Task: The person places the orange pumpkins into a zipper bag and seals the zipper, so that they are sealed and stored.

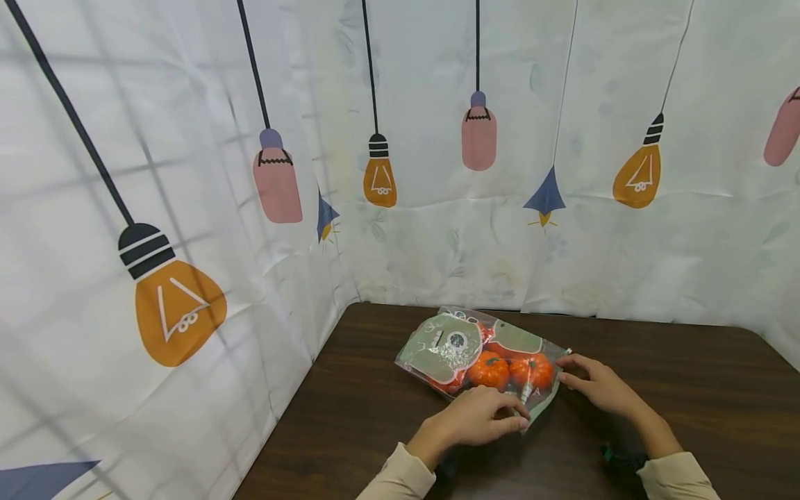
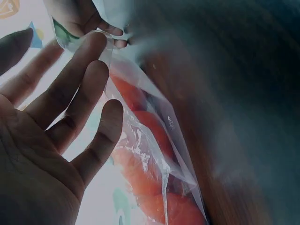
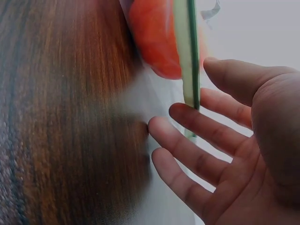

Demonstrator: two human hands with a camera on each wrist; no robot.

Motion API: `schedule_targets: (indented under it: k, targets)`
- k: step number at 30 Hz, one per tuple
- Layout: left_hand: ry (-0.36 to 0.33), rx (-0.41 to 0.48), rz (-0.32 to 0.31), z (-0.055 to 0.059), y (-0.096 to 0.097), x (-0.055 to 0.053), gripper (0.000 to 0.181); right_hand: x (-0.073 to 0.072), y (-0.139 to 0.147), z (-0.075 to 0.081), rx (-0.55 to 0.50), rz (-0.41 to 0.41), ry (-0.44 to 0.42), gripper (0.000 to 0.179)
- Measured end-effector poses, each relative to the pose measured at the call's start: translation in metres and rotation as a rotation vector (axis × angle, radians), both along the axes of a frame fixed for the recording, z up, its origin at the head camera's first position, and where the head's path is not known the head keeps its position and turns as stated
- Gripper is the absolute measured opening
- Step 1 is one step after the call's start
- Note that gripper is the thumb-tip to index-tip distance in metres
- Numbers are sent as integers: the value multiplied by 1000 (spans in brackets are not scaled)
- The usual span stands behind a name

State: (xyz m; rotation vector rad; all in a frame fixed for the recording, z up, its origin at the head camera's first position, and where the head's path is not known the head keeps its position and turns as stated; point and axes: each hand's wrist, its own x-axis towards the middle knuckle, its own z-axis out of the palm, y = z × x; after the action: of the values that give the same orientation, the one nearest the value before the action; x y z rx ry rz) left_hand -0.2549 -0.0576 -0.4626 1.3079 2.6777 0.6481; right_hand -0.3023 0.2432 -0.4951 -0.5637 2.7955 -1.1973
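**Slippery bag, light fingertip contact – slide/spill risk**

A clear plastic bag [image 1: 484, 359] w/ small orange pumpkins [image 1: 488, 370] and green printed cards [image 1: 445, 345] inside is lying flat on the dark wood counter [image 1: 687, 389], near its back-middle, in front of the person. Both hands are working at the bag's near edge.

Left hand [image 1: 476, 419] is resting over the bag's near corner; the wrist view is showing its fingers [image 2: 89, 89] spread and mostly straight, fingertips touching the film rather than wrapping it. Right hand [image 1: 596, 383] is sitting at the bag's right end, fingers [image 3: 197, 126] extended and loose, tips touching the green-edged strip [image 3: 190, 51] of the bag. Neither hand is really gripping anything; contact is looking light on both sides.

Risks, as I'm judging them:
- Film is glossy and crinkled, counter is smooth → bag could be skating away when pushed, esp. w/ flat fingers only.
- Pumpkins are round and loose inside; if one end is getting lifted, they could be rolling to the other end and tugging the film out of the fingertips.
- Can't tell if the seal is open or closed. If open, contents could be tumbling out onto the counter.
- Pulling unevenly on the thin film could be stretching or tearing it near the strip.
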Motion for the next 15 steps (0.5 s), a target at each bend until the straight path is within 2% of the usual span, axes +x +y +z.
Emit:
schedule_targets:
  k: [7, 15]
  targets:
    - [-32, -58, 32, 0, 3, 5, 30, 0, 0, 0, 2, 3, 10, 43]
    - [18, -105, 2, -4, 5, 8, 30, -1, 0, -3, 18, -10, 20, 44]
